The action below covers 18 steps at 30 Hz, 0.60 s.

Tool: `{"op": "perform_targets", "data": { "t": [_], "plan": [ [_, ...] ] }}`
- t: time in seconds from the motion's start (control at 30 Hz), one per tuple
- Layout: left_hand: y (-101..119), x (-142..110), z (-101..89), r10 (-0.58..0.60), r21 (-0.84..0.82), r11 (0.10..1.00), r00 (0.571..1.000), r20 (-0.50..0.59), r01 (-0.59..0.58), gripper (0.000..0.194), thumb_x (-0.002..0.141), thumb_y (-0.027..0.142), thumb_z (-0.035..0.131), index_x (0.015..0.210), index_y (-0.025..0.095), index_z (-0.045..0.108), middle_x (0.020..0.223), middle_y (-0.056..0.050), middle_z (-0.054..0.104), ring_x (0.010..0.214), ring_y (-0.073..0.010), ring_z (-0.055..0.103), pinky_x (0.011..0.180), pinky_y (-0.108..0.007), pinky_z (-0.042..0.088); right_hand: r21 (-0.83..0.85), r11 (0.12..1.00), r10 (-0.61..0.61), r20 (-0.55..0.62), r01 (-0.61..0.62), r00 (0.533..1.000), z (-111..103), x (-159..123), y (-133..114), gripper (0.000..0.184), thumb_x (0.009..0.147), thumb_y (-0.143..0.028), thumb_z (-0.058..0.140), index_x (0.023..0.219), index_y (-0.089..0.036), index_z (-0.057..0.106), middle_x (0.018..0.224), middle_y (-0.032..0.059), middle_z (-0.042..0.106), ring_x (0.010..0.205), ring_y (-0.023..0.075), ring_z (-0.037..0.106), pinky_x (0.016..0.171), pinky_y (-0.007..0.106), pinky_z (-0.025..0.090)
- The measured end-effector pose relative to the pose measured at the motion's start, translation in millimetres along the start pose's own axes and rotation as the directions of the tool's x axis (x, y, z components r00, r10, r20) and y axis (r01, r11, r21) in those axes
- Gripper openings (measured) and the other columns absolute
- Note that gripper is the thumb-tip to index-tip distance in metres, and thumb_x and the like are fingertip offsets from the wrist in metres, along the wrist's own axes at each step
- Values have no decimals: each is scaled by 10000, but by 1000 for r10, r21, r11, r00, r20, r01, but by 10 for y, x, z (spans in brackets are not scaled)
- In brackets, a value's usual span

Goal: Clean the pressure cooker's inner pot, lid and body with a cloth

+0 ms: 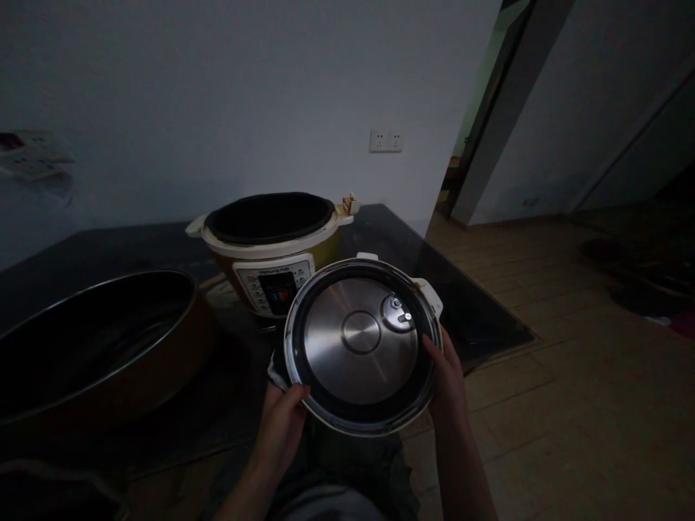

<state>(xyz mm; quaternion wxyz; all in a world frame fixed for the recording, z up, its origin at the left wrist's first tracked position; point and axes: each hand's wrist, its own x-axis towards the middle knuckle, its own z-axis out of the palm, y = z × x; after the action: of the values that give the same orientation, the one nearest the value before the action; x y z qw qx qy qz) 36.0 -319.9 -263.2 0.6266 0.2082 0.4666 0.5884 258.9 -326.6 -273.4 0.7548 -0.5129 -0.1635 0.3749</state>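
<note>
Between both hands I hold a round pressure cooker lid point(331, 340), its metal underside tilted up toward me. My left hand point(285, 420) grips the lower left rim, thumb over the edge, with a bit of white cloth or plastic beside it that I cannot make out. My right hand point(448, 373) is closed on the right rim, below the pale side handle. A small valve fitting point(402, 311) shows at the lid's upper right. Behind the lid stands the electric pressure cooker point(326, 253), uncovered, with a dark inner pot point(271, 217) and a front control panel.
A large dark pan or basin point(184, 347) stands on the black tabletop point(478, 304) at the left. Wall sockets point(386, 140) are behind the table. Tiled floor point(586, 347) and a doorway point(483, 108) lie to the right.
</note>
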Motion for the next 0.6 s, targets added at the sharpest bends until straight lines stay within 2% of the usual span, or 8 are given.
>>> {"op": "perform_targets", "data": {
  "t": [0.1,0.27,0.37,0.5,0.6],
  "plan": [
    [32,8,-79,4,32,999,1000,-12,-3,442,498,114,750,919,220,662,841,11,699,839,-196,651,713,-259,519,18,1000,22,2,-22,1000,11,11,88,681,640,-375,756,1284,-276,557,1322,23,591,1221,257,530,985,382,435],
    [60,44,-240,64,76,995,998,-7,-63,553,542,153,753,1081,217,647,1045,-30,704,1051,-246,625,894,-316,492,65,997,44,57,-48,997,12,13,158,749,633,-360,762,1332,-293,502,1297,26,598,1196,265,546,995,407,429],
    [85,34,-315,26,129,991,1000,-17,-24,622,536,173,774,1137,196,615,1090,-51,695,1097,-278,610,946,-369,476,77,997,8,106,-16,994,23,-12,137,714,642,-369,755,1308,-289,513,1259,34,614,1185,279,550,1009,433,409],
    [148,-36,-327,50,157,987,997,-51,-41,654,552,238,810,1169,197,596,1146,-65,683,1172,-279,575,1003,-379,443,115,993,-38,148,21,988,53,-41,119,700,688,-374,719,1340,-305,473,1352,26,547,1247,285,493,1045,451,360],
    [211,-93,-289,26,183,983,998,-56,-15,648,565,244,831,1169,217,597,1168,-64,677,1203,-259,558,1025,-363,427,132,991,-53,158,32,986,74,-41,149,667,747,-402,663,1369,-296,447,1362,34,540,1220,286,515,1023,461,379]
  ]
}}
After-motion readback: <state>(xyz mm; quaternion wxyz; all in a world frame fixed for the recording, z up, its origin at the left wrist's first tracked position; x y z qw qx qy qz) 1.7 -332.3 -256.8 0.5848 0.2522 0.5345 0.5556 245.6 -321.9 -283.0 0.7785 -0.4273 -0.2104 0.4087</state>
